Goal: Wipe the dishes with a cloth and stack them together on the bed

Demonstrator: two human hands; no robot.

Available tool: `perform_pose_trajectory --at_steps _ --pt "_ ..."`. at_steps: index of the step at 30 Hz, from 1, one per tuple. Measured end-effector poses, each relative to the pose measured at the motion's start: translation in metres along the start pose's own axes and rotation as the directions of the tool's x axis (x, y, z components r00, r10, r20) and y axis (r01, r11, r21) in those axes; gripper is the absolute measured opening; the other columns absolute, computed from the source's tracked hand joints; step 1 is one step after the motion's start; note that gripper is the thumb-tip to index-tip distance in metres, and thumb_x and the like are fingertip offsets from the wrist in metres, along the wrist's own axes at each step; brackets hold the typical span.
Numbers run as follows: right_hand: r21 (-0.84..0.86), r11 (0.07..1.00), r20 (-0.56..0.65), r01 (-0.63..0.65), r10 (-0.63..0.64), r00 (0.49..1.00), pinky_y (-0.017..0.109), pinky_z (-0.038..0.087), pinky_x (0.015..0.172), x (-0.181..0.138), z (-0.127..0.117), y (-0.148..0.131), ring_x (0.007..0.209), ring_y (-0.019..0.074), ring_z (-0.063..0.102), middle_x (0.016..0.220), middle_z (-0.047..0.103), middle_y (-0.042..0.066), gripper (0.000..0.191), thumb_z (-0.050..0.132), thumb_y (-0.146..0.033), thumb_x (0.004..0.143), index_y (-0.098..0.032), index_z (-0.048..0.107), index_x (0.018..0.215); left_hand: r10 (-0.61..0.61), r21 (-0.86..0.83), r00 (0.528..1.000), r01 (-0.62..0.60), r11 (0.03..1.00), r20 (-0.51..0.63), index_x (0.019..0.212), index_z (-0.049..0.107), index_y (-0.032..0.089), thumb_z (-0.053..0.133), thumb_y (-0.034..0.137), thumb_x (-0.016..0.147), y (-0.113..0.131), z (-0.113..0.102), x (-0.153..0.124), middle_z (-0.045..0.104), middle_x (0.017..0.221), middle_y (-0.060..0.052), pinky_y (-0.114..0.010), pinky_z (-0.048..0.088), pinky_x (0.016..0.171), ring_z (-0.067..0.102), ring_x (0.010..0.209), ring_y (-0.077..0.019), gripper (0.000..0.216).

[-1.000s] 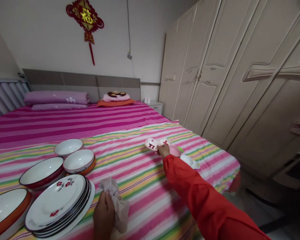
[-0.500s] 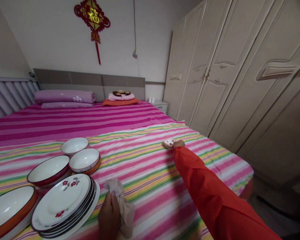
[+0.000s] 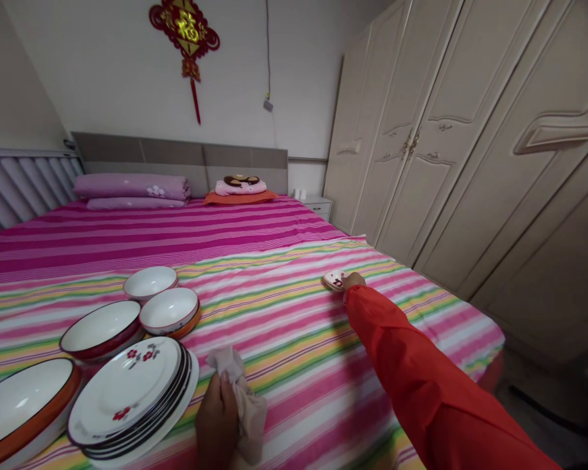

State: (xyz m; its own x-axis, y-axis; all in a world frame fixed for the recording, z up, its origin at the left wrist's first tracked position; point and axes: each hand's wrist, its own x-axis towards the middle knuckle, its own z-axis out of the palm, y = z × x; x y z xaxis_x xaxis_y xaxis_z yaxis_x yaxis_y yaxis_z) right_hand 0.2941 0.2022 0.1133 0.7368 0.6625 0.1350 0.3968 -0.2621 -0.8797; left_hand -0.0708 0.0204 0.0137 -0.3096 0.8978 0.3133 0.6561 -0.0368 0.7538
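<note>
Across a wide bed, striped cloth (image 3: 294, 313) in pink, white, yellow and green was spread, and beyond it lay a magenta striped sheet (image 3: 255, 228). Behind stood a grey padded headboard (image 3: 166, 153), and along the right side a tall cream wardrobe (image 3: 431, 196). On the wall hung a red knotted ornament with gold centre (image 3: 189, 29).

The right hand (image 3: 354, 281), coming from a red sleeve (image 3: 421, 365), was stretched far forward. Its fingers were grasping the right edge of a small shallow white dish with dark red marks (image 3: 331, 281), which was at the right part of the striped cloth. Partly it was hidden by the hand, so I could not tell whether it touched the cloth.

The left hand (image 3: 218, 414) was near the front, its fingers clenched around a crumpled beige cloth (image 3: 249, 414). Just beside it, to the left, was a stack of white plates with red flowers (image 3: 127, 391). Near the stack stood two small white bowls (image 3: 169, 310), a larger dark red bowl with white inside (image 3: 100, 328) and an orange-and-white bowl (image 3: 24, 398).
</note>
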Motion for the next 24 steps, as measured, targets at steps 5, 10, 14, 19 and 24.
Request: perform_pose_trajectory --at_steps 5,10,14,19,24 --pt "-0.255 0.961 0.134 -0.104 0.142 0.981 0.041 0.052 0.086 -0.002 -0.007 -0.002 0.105 0.023 0.061 0.12 0.059 0.01 0.032 0.048 -0.034 0.098 -0.013 0.058 0.119 -0.012 0.004 1.0 0.012 1.0 0.008 0.07 0.043 0.024 0.033 0.038 0.09 -0.001 0.001 0.0 0.055 0.06 -0.001 -0.027 0.035 0.055 0.052 0.056 -0.0177 0.026" --pt "-0.365 0.931 0.173 0.014 0.053 0.983 0.04 0.048 0.083 -0.021 -0.003 -0.026 0.108 0.0314 0.06 0.112 0.064 0.021 0.023 0.06 -0.025 0.089 -0.006 0.065 0.102 -0.017 0.01 1.0 0.017 1.0 -0.024 0.07 0.044 0.024 0.033 0.035 0.09 -0.001 0.004 -0.002 0.054 0.059 0.0 -0.026 0.035 0.055 0.053 0.056 -0.0172 0.026" --pt "-0.261 0.93 0.421 0.26 -0.132 0.897 0.032 0.045 0.077 -0.058 0.029 -0.055 0.102 0.0287 0.063 0.098 0.07 0.017 0.01 0.065 -0.021 0.08 -0.012 0.069 0.083 0.009 -0.004 0.999 -0.01 1.0 -0.051 0.07 0.044 0.024 0.03 0.034 0.091 0.0 0.007 -0.003 0.055 0.061 -0.001 -0.026 0.037 0.056 0.054 0.057 -0.0172 0.027" --pt "0.024 0.908 0.73 0.419 -0.302 0.613 0.023 0.04 0.057 -0.146 0.081 -0.078 0.06 0.0155 0.06 0.055 0.062 0.001 0.026 0.065 -0.026 0.078 -0.018 0.059 0.054 0.042 0.007 0.995 -0.041 0.999 -0.092 0.071 0.045 0.024 0.028 0.034 0.093 0.0 0.01 -0.004 0.056 0.061 -0.002 -0.026 0.038 0.057 0.056 0.058 -0.0172 0.03" --pt "0.228 0.879 0.841 0.418 -0.394 0.37 0.022 0.034 0.05 -0.237 0.113 -0.086 0.045 0.0104 0.047 0.044 0.05 -0.004 0.036 0.059 -0.03 0.082 -0.019 0.051 0.048 0.063 0.007 0.992 -0.062 0.998 -0.108 0.072 0.048 0.023 0.027 0.033 0.093 0.0 0.01 -0.006 0.059 0.064 -0.004 -0.026 0.039 0.057 0.057 0.059 -0.0173 0.031"
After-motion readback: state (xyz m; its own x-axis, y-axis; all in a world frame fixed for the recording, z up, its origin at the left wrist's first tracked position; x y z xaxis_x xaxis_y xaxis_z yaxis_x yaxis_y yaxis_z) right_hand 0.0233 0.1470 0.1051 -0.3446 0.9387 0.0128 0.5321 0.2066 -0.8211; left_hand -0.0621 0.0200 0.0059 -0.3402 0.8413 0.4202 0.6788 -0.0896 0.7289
